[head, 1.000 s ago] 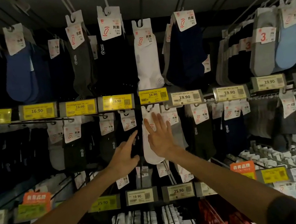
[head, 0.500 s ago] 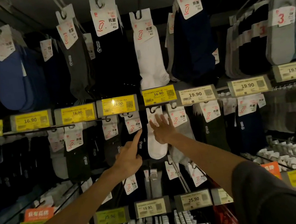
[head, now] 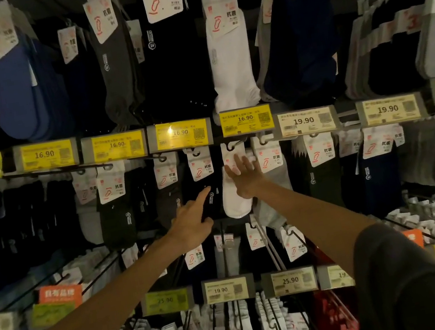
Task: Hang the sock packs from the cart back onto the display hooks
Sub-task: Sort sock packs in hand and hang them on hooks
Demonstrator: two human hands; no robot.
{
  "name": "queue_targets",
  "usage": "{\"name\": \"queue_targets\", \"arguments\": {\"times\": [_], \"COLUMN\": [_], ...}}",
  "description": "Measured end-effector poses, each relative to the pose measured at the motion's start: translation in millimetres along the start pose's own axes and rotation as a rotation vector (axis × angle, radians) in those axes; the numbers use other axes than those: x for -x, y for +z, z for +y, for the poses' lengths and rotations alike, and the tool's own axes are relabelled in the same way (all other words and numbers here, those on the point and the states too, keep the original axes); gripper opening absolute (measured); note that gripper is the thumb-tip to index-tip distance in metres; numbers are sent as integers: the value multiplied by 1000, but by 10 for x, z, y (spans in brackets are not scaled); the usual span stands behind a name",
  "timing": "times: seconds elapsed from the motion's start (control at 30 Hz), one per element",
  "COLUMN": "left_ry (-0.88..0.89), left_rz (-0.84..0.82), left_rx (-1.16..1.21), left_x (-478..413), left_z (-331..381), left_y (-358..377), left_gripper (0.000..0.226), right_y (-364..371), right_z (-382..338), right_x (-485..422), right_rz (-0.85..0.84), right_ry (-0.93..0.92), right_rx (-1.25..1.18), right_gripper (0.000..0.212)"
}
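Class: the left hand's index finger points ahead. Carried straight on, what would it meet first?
Most likely the black sock pack hanging just left of the white sock pack. The left hand looks close to it, though depth is unclear.

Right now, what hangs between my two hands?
In the head view, a black sock pack hangs between the left hand and the right hand, whose fingers lie on the white pack beside it.

We faced dim sock racks, our right hand lay flat on a hanging white sock pack, our left hand pointed at the black pack alongside.
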State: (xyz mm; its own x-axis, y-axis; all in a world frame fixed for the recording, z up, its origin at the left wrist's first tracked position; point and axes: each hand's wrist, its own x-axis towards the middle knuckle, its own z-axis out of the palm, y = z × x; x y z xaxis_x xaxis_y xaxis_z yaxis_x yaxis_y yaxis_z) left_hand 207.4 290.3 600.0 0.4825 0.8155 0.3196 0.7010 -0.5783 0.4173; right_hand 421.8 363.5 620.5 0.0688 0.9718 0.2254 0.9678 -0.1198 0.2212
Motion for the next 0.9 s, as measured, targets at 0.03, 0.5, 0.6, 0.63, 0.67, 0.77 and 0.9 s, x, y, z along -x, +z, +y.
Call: {"name": "queue_targets", "arguments": {"times": [0.03,0.5,0.6,0.63,0.67,0.77,0.9], "left_ry": [2,72,78,49,10,-104,-191], "left_rz": [10,394,352,326,312,243,87], "left_rx": [34,285,224,239,252,243,290], "left_x": [25,1760,2289,2449,2578,2888,3370], "left_z": [-24,-333,-547,-622,-699,-889,-1035], "left_y": [-14,736,1134,1264,1383,1759,2311], "left_gripper": [66,30,30,31,31,29,23], "right_y": [3,944,1413,1587,1763,2310,2929], "right_z": [-52,-1214,-1391,-1453,-1506,-1663,-2002], "right_x": [78,2701,3141,3286,3411,3737,4167], "right_rz": [15,568,611,558,482,243,-27], "right_ry": [-23,-441,-475,-469,-455,-414,-321], "right_rx": [-44,-660,-650,-686,-721,-773,-856], "right_gripper": [73,22,23,24,25,21,17]}}
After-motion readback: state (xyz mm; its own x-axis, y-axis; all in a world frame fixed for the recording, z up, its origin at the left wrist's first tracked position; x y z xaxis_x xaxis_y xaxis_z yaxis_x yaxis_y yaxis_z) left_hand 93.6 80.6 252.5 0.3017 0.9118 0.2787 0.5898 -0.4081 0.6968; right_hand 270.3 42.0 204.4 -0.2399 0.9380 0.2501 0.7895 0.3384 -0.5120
